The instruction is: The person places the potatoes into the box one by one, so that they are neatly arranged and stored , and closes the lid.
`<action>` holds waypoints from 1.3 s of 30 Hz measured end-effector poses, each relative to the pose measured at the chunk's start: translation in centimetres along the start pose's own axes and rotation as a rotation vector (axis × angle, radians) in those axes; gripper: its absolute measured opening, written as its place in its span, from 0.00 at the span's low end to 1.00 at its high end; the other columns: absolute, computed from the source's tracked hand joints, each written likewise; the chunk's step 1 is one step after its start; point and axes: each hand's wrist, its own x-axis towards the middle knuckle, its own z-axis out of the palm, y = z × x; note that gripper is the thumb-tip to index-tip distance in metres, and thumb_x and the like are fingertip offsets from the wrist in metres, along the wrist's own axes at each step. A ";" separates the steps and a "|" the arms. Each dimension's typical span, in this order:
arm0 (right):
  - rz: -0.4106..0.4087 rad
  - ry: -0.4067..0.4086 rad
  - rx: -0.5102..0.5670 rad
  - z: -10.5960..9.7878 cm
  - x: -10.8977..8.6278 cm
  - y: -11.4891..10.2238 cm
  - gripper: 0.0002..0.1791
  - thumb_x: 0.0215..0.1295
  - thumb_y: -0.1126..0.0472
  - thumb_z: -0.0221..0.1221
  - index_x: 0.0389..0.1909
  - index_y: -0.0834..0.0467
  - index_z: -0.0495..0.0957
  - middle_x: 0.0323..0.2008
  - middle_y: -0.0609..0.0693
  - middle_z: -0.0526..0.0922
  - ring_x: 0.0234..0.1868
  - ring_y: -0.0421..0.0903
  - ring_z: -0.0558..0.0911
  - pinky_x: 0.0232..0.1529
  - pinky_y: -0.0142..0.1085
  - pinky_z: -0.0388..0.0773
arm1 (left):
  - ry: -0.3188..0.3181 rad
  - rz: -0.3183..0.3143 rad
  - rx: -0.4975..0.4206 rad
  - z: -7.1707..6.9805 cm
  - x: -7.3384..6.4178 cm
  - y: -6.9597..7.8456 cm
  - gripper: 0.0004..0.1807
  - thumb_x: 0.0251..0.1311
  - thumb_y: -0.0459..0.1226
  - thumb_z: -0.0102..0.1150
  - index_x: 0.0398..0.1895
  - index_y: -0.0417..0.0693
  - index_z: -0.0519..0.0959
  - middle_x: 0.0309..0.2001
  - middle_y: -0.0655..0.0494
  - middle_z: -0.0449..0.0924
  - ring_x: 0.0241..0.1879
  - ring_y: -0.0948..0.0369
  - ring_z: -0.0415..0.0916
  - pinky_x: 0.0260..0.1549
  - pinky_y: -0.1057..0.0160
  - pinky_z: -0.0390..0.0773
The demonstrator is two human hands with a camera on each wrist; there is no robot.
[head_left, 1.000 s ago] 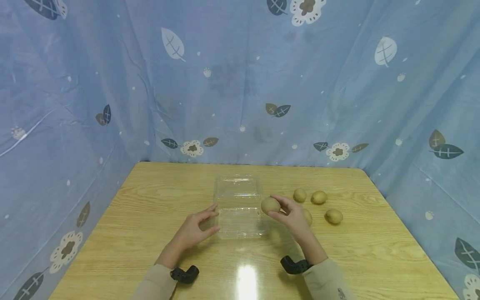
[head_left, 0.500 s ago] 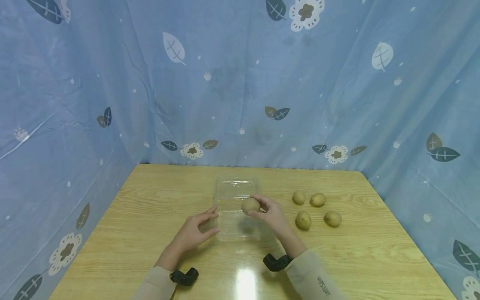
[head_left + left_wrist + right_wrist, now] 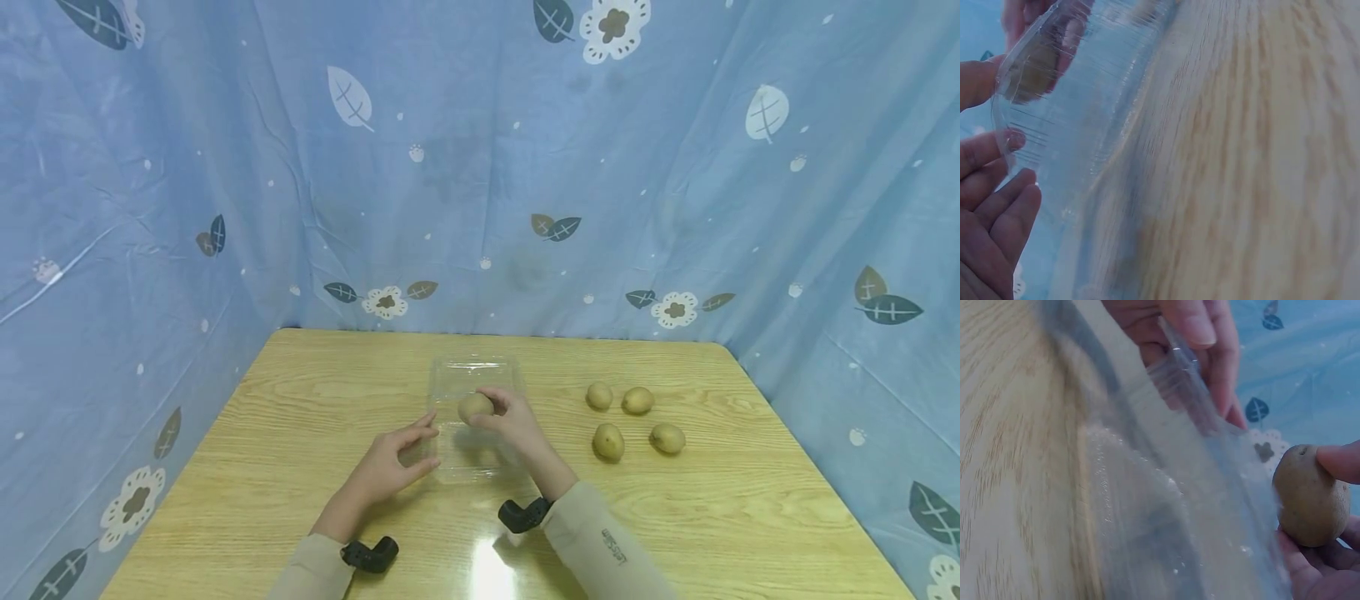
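Note:
My right hand (image 3: pixel 519 422) holds a potato (image 3: pixel 476 407) between thumb and fingers, over the clear plastic clamshell box (image 3: pixel 480 477). The right wrist view shows this potato (image 3: pixel 1311 497) just beyond the box's wall, with the thumb on its upper end. At the box's left side is my left hand (image 3: pixel 386 467), thumb and fingers spread apart, fingertips at the rim. In the left wrist view one fingertip (image 3: pixel 1016 139) overlaps the clear wall (image 3: pixel 1085 112). The box lies with its lid folded back, away from me.
Several potatoes lie loose to the right, among them a near one (image 3: pixel 608 442) and a far one (image 3: pixel 599 396). They stand on a wooden table (image 3: pixel 720 500) with a blue patterned curtain (image 3: pixel 480 167) behind and at both sides.
My right hand has carried the potato leftward from the box's right edge to over its middle. A potato formerly half hidden by that hand now shows fully. The left hand has stayed put.

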 end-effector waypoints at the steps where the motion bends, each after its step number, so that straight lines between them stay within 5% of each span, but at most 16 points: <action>1: 0.001 0.000 -0.011 0.2 0.1 0.1 0.30 0.55 0.65 0.65 0.59 0.70 0.70 0.57 0.64 0.75 0.55 0.60 0.77 0.54 0.44 0.80 | 0.000 0.000 -0.001 0.0 0.0 0.0 0.26 0.59 0.45 0.62 0.57 0.40 0.75 0.69 0.51 0.63 0.64 0.50 0.67 0.62 0.45 0.69; 15: 0.047 -0.052 -0.112 1.5 0.3 0.7 0.31 0.57 0.59 0.65 0.62 0.62 0.70 0.60 0.59 0.74 0.59 0.57 0.75 0.55 0.44 0.80 | -0.004 -0.001 -0.005 0.2 0.0 -0.4 0.26 0.60 0.45 0.62 0.58 0.40 0.75 0.70 0.52 0.62 0.63 0.50 0.68 0.61 0.49 0.71; 39: 0.071 -0.172 -0.301 2.6 0.9 1.2 0.28 0.57 0.57 0.65 0.58 0.63 0.73 0.55 0.57 0.77 0.47 0.50 0.79 0.47 0.43 0.81 | -0.011 0.013 -0.014 0.0 0.1 -0.1 0.28 0.60 0.50 0.61 0.57 0.41 0.75 0.70 0.48 0.61 0.64 0.51 0.67 0.60 0.55 0.73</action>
